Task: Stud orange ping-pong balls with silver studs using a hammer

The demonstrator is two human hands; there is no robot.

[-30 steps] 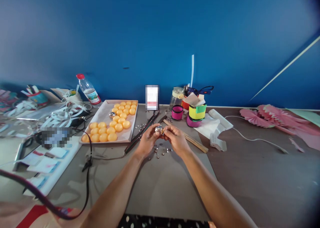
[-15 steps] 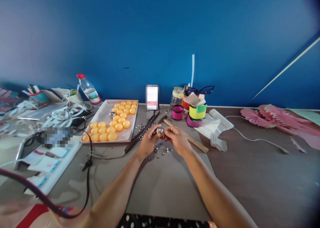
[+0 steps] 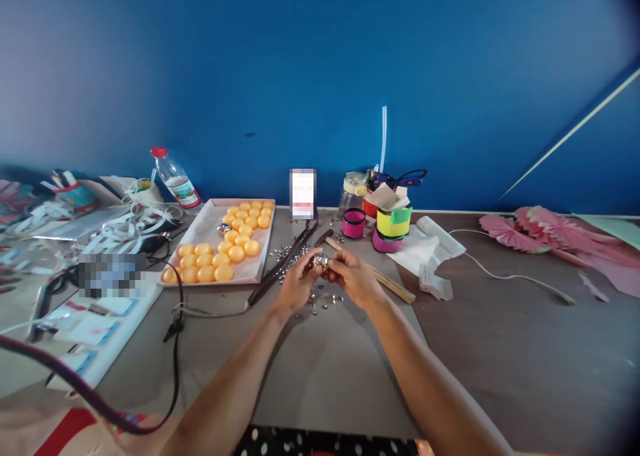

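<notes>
Over the bench (image 3: 330,369), the left hand (image 3: 299,284) has fingers clamped on a round silver ball (image 3: 321,262); right hand (image 3: 356,277) is at its right edge, grip unclear.

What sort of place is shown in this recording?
Likely a craft workshop or worktable. A tray of round orange pieces and small shiny bits scattered over the grey work surface suggest it, as does the silvery piece held between the left hand and right hand.

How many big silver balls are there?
2: one silver ball held between the left hand and right hand, another silver ball in the tray beside the orange balls. More could be hidden.
</notes>
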